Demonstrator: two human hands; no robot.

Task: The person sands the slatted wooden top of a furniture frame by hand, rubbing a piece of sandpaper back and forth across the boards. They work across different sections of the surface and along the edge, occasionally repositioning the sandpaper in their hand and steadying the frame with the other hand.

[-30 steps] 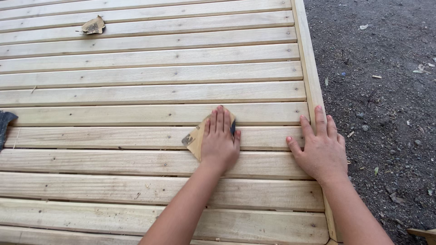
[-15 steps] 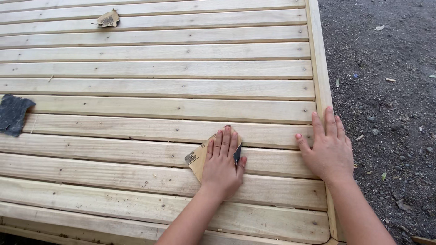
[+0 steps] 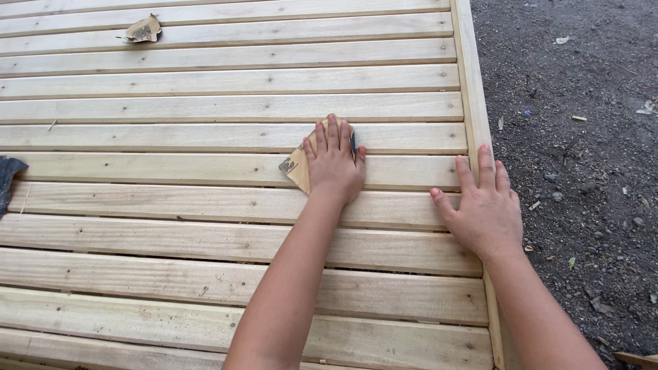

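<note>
Just above the middle of the frame, the left hand [image 3: 334,164] lies flat, fingers together, pressing a tan sheet of sandpaper [image 3: 296,166] against a slat of the pale wooden slatted panel [image 3: 205,205]. Nothing is pinched: the sheet is only trapped under the palm, with its left corner and a sliver on the right peeking out. At right of centre, the right hand [image 3: 485,209] rests open with fingers spread, bracing on the slat ends and the side rail [image 3: 473,103], holding nothing.

Since only downward pressure keeps the sheet in place, it could slip out or fold if the palm lifts. The gaps between slats could catch the sheet's exposed corner and tear it. Bare skin on raw timber invites splinters, especially along slat edges. The right hand sits close to the panel's border beside the gravel ground [image 3: 582,137]; it could slide off if weight shifts. A second crumpled sheet [image 3: 144,29] lies at upper left, a dark cloth [image 3: 8,178] at the left edge.
</note>
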